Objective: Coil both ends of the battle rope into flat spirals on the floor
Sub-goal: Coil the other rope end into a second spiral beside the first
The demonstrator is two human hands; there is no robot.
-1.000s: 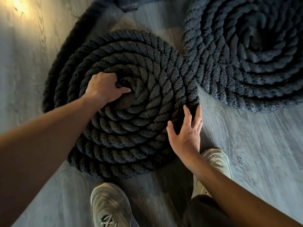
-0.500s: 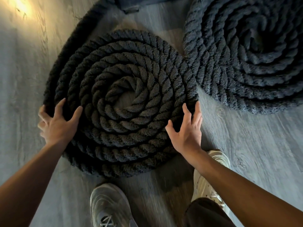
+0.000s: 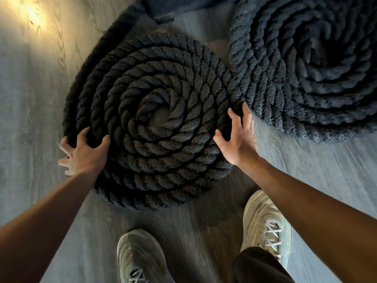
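Two dark rope spirals (image 3: 159, 123) (image 3: 310, 64) flat, seemingly touching

On my feed I see a grey wood-grain plank floor (image 3: 326, 176), with a warm patch of light (image 3: 30, 13) glaring in the far left corner. Two pale lace-up trainers stand at the near edge: the left shoe (image 3: 140, 256) is blurred, and the right shoe (image 3: 265, 221) is set further forward. A dark trouser leg (image 3: 259, 266) covers the right shoe's heel. A dark object (image 3: 173, 5) I can't identify sits at the top edge.
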